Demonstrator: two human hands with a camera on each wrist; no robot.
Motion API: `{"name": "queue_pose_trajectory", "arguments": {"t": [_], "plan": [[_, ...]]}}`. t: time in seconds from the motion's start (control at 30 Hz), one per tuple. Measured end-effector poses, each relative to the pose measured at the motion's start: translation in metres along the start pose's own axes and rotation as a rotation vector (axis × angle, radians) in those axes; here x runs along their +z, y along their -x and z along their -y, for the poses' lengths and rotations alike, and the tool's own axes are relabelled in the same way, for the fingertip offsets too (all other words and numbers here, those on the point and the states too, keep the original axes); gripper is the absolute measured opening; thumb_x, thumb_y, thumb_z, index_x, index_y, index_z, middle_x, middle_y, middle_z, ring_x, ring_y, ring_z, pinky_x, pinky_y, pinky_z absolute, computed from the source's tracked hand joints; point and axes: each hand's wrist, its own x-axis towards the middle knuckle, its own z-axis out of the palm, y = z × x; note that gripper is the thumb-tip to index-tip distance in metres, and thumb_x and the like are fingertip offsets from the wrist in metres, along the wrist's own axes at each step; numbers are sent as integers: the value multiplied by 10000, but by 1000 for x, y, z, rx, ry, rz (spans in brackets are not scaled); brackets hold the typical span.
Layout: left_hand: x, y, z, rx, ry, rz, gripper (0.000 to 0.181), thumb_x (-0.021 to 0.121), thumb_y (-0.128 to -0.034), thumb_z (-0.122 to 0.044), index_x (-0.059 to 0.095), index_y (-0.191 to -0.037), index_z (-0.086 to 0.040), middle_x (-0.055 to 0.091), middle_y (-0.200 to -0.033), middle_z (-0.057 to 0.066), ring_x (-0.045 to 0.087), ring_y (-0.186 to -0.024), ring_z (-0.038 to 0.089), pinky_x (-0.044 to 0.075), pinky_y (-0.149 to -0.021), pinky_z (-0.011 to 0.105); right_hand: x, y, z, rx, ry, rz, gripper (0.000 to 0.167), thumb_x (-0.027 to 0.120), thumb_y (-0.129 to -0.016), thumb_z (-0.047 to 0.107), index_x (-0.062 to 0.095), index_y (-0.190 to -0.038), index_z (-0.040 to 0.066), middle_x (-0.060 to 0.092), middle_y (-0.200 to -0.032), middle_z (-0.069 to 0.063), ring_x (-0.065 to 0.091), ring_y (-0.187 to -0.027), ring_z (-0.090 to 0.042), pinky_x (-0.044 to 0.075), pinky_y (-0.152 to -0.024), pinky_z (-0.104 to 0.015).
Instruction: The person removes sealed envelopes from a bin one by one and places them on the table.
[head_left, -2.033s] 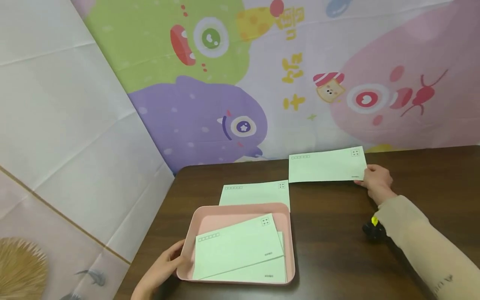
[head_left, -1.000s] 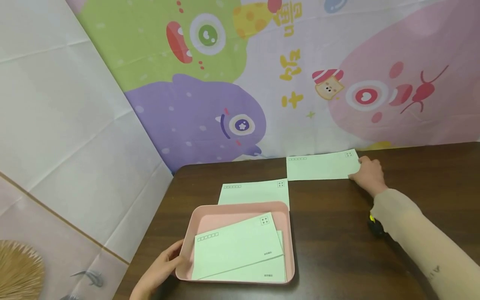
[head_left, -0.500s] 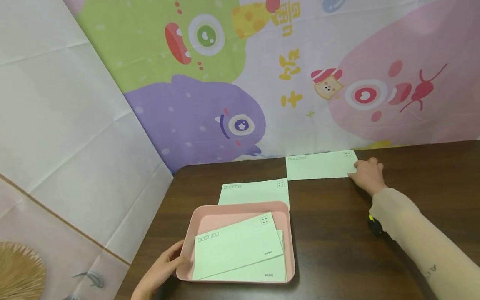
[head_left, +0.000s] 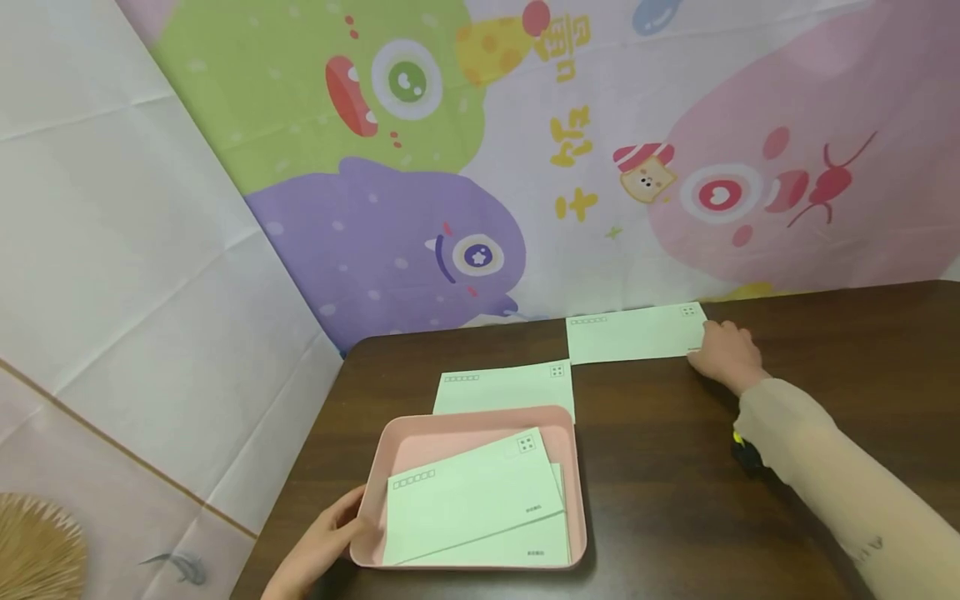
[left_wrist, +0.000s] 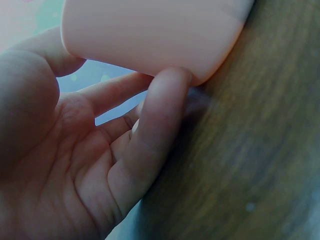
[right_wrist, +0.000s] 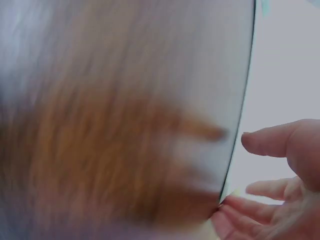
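Note:
My left hand (head_left: 318, 543) grips the left side of a pink tray (head_left: 581, 500); in the left wrist view thumb and fingers (left_wrist: 157, 105) hold the tray wall (left_wrist: 145, 35). Inside the tray lie several pale green envelopes (head_left: 465, 496), the top one tilted. Another envelope (head_left: 506, 389) is partly hidden behind the tray. Farther back a pale envelope (head_left: 633, 335) lies by the wall, its left end close to that envelope's corner. My right hand (head_left: 727, 354) touches its right end. In the right wrist view my right hand (right_wrist: 280, 185) has thumb and fingers apart, no envelope discernible.
The dark wooden table (head_left: 652, 483) meets a backdrop (head_left: 600, 267) with cartoon figures, and a white cloth (head_left: 150, 208) hangs at the left. A black and yellow object (head_left: 745, 452) shows beside the right sleeve (head_left: 825, 467).
Since two seconds ago the back envelope has moved slightly left and down flat against the table, and my right hand has shifted left with it, its fingers loosened. The left hand stays on the tray.

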Motion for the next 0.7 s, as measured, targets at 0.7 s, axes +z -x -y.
{"name": "queue_pose_trajectory", "arguments": {"t": [0.7], "plan": [[1,5,1,-13,2,-39,563,526,-878,-160,328,-1385,-16,439,-1305,238,530,-998,212,464,-770,305,18,69,77,-406,29,-296,115,600,-815,113,670,-877,45,639,-814,-95,594,-748,-289,415,-722,-491]]}}
